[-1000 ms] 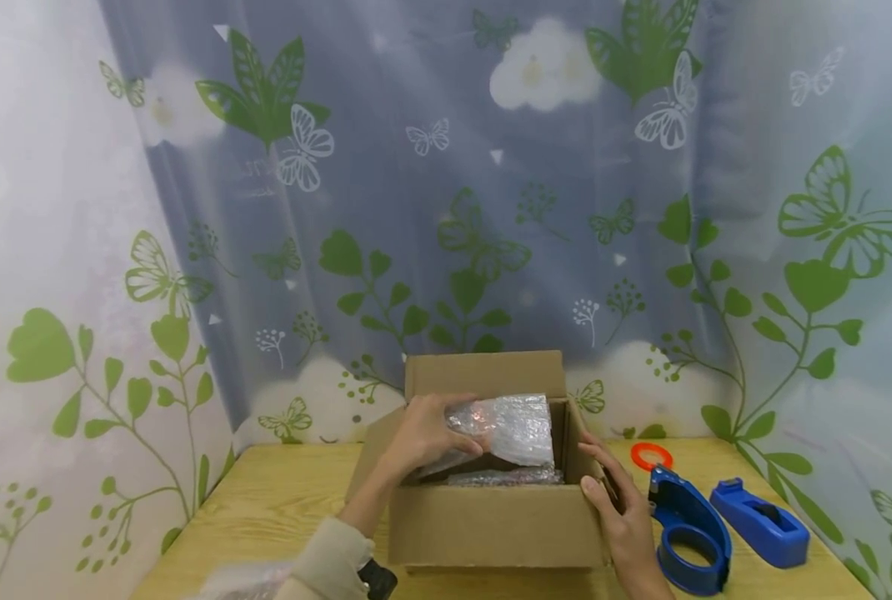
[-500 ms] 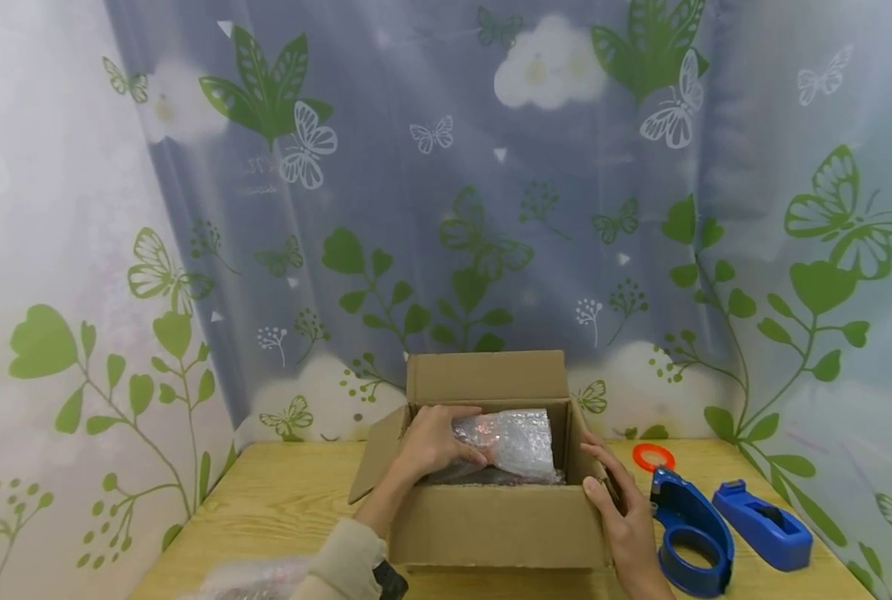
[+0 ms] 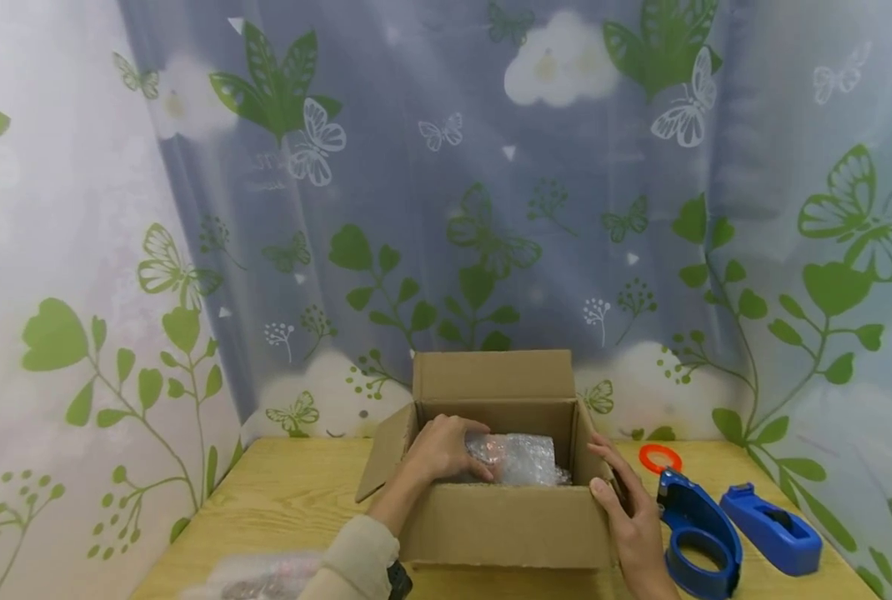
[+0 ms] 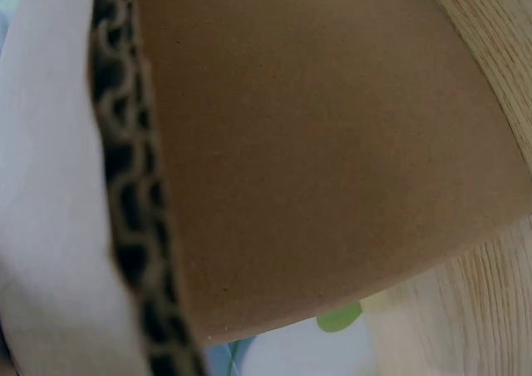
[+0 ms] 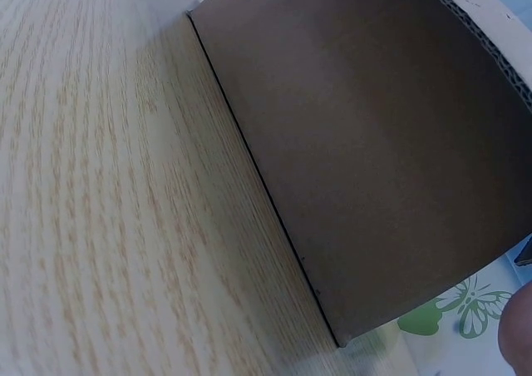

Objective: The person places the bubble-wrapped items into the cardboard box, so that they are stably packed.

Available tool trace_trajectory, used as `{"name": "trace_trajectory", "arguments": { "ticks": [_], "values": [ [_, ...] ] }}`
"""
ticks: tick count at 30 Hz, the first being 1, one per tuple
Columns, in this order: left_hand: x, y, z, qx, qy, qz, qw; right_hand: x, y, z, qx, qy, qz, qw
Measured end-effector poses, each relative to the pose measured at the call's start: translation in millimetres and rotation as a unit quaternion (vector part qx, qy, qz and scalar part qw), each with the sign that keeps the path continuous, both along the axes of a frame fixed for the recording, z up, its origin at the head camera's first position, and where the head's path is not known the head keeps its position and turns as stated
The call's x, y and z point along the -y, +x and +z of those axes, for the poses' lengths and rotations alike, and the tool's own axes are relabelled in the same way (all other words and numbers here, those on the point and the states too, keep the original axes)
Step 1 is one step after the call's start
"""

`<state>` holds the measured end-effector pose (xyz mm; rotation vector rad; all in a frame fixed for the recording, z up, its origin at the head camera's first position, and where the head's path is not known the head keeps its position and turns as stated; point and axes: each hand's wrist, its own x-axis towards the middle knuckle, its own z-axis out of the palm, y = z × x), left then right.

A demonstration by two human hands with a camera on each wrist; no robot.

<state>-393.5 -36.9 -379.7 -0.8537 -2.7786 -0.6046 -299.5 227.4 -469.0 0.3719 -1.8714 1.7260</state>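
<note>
An open cardboard box point(image 3: 506, 529) stands on the table, its back flap raised and its left flap folded outward. My left hand point(image 3: 440, 450) reaches inside and grips the left end of a bubble-wrapped package point(image 3: 532, 458); something reddish shows through the wrap. Part of another wrapped piece peeks out at the package's right. At the box's right side, my right hand point(image 3: 633, 521) holds the wall near the front corner, thumb toward the front. Brown cardboard point(image 4: 316, 143) fills most of the left wrist view. In the right wrist view the box's side point(image 5: 357, 160) and a fingertip appear.
Right of the box lie a blue handheld tape dispenser point(image 3: 704, 521), a smaller blue desktop tape dispenser point(image 3: 772, 533) and an orange ring point(image 3: 660, 458). Another bubble-wrapped item point(image 3: 258, 575) rests at the table's front left. A patterned curtain point(image 3: 386, 208) hangs behind the wooden table point(image 3: 296, 483).
My left hand has lowered the bubble-wrapped package deeper into the box. The right hand keeps its place on the box's side. The head view has shifted slightly.
</note>
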Motion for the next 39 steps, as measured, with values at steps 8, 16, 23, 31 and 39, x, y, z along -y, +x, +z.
{"name": "trace_trajectory", "arguments": {
  "ticks": [8, 16, 23, 31, 39],
  "values": [
    [-3.2, -0.2, -0.2, 0.039, 0.002, -0.001, 0.9993, 0, 0.0, -0.4, 0.029, -0.010, -0.005, 0.9995],
    [-5.7, -5.3, 3.7, 0.027, 0.016, 0.000, 0.9995, -1, -1.2, 3.5, 0.032, 0.000, -0.022, 0.9992],
    [-5.4, -4.5, 7.6, 0.011, 0.038, 0.001, 0.9992, -2, -2.9, 7.0, 0.003, 0.006, -0.014, 0.9999],
    [-2.8, 1.8, 5.2, -0.037, 0.042, 0.000, 0.9985, 0, -0.4, 4.3, 0.008, 0.014, -0.022, 0.9996],
    [2.9, 2.9, 1.9, -0.020, 0.074, -0.011, 0.9970, 3, -1.2, 2.4, 0.016, 0.010, -0.021, 0.9996]
  ]
}}
